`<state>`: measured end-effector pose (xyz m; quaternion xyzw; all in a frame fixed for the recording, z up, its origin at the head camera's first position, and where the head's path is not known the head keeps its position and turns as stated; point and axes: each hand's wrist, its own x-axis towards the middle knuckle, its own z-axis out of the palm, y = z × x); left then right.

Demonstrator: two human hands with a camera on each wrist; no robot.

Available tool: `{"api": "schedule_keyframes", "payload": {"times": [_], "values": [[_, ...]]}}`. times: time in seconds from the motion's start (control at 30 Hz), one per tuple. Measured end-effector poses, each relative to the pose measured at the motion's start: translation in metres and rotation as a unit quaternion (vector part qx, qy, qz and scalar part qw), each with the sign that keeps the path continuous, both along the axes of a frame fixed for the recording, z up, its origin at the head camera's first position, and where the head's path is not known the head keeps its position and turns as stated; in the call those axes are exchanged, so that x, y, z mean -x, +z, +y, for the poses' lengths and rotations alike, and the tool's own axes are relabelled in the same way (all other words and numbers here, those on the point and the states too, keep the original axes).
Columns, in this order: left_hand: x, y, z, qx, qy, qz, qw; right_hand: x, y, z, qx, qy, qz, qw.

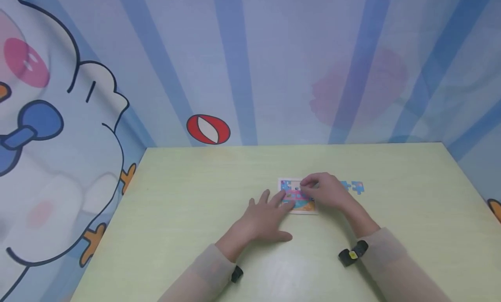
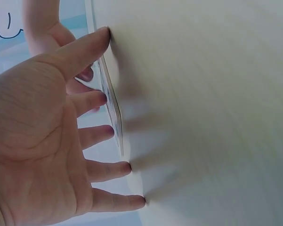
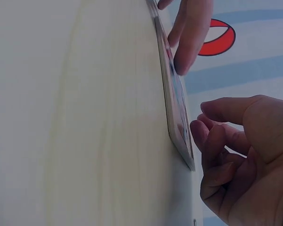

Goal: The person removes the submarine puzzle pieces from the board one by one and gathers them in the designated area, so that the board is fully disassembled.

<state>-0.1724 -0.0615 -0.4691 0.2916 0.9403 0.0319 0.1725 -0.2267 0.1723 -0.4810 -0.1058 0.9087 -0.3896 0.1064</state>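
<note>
A small jigsaw puzzle [image 1: 298,206] in a pale frame lies on the table, its picture pink, blue and orange. My left hand [image 1: 266,219] is spread, palm down, with some fingertips on the puzzle's left side and others on the tabletop. Over the puzzle's upper right part, my right hand [image 1: 326,189] has thumb and fingers drawn together. A thin pale puzzle piece [image 2: 95,84] shows tilted at its fingertips in the left wrist view. In the right wrist view the curled right fingers [image 3: 216,141] hide any piece.
Loose blue puzzle pieces [image 1: 358,187] lie right of the puzzle, partly behind the right hand. The pale wooden table [image 1: 188,184] meets a blue striped backdrop [image 1: 274,75] at its far edge. Dark wrist straps [image 1: 353,253] circle both sleeves.
</note>
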Motion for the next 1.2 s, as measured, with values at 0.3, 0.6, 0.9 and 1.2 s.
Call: {"api": "schedule_keyframes", "payload": {"times": [0.3, 0.6, 0.9, 1.2], "values": [[-0.003, 0.002, -0.001, -0.001, -0.007, 0.000, 1.0000, 0.008, -0.001, -0.019, -0.006, 0.030, -0.008, 0.9995], [-0.003, 0.003, -0.001, -0.002, -0.007, 0.000, 1.0000, 0.012, -0.003, -0.031, -0.034, 0.021, -0.004, 0.9992], [-0.003, 0.003, -0.001, 0.004, -0.006, 0.000, 1.0000, 0.015, -0.004, -0.034, -0.039, 0.025, 0.003, 0.9989], [-0.001, 0.001, 0.000, 0.006, -0.005, 0.000, 1.0000, 0.016, -0.003, -0.035, -0.045, 0.023, 0.006, 0.9987]]}}
